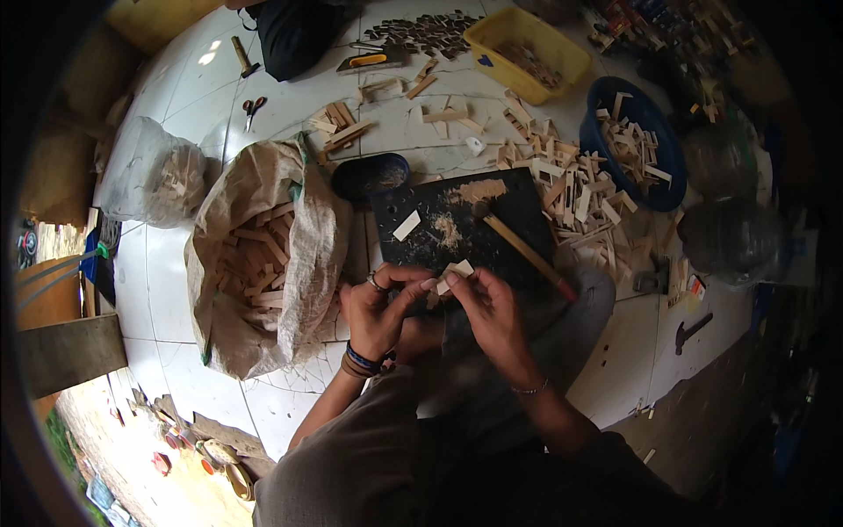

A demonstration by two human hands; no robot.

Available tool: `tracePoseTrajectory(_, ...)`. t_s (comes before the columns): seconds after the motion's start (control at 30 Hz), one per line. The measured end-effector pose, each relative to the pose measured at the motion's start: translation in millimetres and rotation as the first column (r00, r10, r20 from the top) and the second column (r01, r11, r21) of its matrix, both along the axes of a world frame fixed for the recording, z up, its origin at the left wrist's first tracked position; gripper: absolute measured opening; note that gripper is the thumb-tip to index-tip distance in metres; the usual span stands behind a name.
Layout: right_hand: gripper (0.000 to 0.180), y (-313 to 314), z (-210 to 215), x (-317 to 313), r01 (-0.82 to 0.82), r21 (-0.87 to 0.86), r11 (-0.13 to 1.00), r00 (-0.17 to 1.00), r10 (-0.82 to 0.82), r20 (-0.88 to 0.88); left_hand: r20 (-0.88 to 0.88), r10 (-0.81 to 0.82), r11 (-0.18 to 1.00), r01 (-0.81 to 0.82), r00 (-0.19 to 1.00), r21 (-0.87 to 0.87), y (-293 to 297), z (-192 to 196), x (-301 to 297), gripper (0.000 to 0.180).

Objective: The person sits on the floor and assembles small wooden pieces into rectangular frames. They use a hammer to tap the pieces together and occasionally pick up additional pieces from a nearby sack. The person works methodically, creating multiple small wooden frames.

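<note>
My left hand [379, 309] and my right hand [493, 309] meet in front of me, the fingertips of both pinching a small pale wooden piece [455, 276]. Just beyond them lies a dark board [399, 250]. On it rest a flat pale wooden strip [407, 226], light sawdust [448, 232] and a wooden-handled tool [518, 241] with a dark head and a red handle end. This tool slants toward my right knee. The fingers partly cover the held piece.
An open woven sack [299, 290] of wooden pieces stands left, beside a dark oval tray [371, 174]. Loose wooden blocks [580, 193] and a blue basin [593, 132] lie right. Farther off are scissors [253, 110], a yellow tub [492, 66] and, at right, a hammer [691, 332].
</note>
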State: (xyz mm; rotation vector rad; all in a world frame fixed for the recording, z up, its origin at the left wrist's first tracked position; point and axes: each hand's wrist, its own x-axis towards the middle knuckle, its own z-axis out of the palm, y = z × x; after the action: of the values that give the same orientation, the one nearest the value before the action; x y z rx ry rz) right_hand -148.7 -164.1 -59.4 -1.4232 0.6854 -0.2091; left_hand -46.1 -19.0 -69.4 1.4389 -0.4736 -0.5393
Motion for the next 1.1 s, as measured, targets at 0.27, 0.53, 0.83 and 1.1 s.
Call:
tracePoseTrajectory(0.27, 0.022, 0.7, 2.1, -0.4, -0.026, 0.045, 0.999, 1.0, 0.026, -0.015, 0.319, -0.004, 0.994, -0.031, 0.948, 0.103, 0.6, -1.8, 3.6, 0.016)
tracePoseTrajectory(0.53, 0.019, 1.3, 2.2, 0.4, -0.061, 0.054, 0.997, 0.997, 0.063, -0.049, 0.427, -0.01, 0.993, -0.04, 0.904, 0.109, 1.9, 3.9, 6.8, 0.018)
tracePoseTrajectory(0.83, 0.018, 2.8, 4.3, 2.1, -0.068, 0.04, 0.997, 0.997, 0.07, -0.04, 0.43, 0.006, 0.994, -0.051, 0.903, 0.093, 3.1, -1.5, 6.0, 0.018)
tracePoseTrajectory(1.1, 0.021, 3.6, 4.5, 2.1, -0.068, 0.017, 0.998, 0.997, 0.069, -0.039, 0.379, 0.015, 0.993, -0.06, 0.925, 0.106, 4.0, -4.5, 3.9, 0.015)
